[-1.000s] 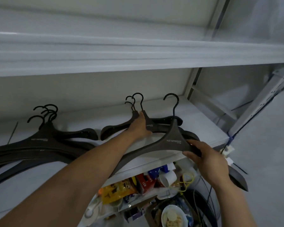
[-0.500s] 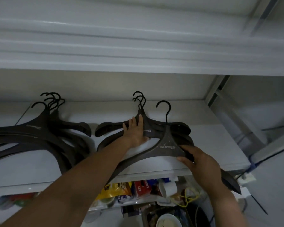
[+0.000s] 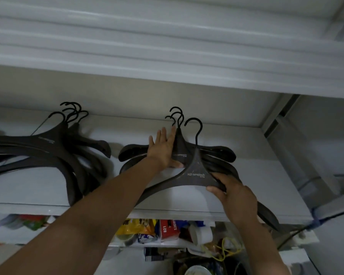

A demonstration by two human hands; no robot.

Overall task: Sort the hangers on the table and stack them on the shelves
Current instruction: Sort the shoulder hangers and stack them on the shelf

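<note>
Hands split the work: the left hand [image 3: 163, 149] lies flat with straight fingers on the right-hand pile [image 3: 216, 150] of black hangers, pressing it down toward the back edge of the shelf [image 3: 266, 175]. The right hand [image 3: 234, 199] has fingers and thumb curled round the right arm of the top hanger [image 3: 195, 175]. That top hanger lies on the pile but off-square: its hook stands just to the right of the other hooks, and its right arm juts out past the shelf's front edge near the right front corner. A left-hand pile [image 3: 48, 147] lies well apart toward the shelf's left end, hooks likewise pointing to the back. The step in hand looks like placing: one sorted hanger is on its pile and needs lining up. The next move probably calls for sliding the top hanger back and leftward until its hook nests with the others and its arms match those beneath. The flat hand would steady the pile against skidding until the right hand lets go. Below the front edge, coloured packets [image 3: 136, 227] and a white cup [image 3: 202, 234] show; the desk is out of view.
</note>
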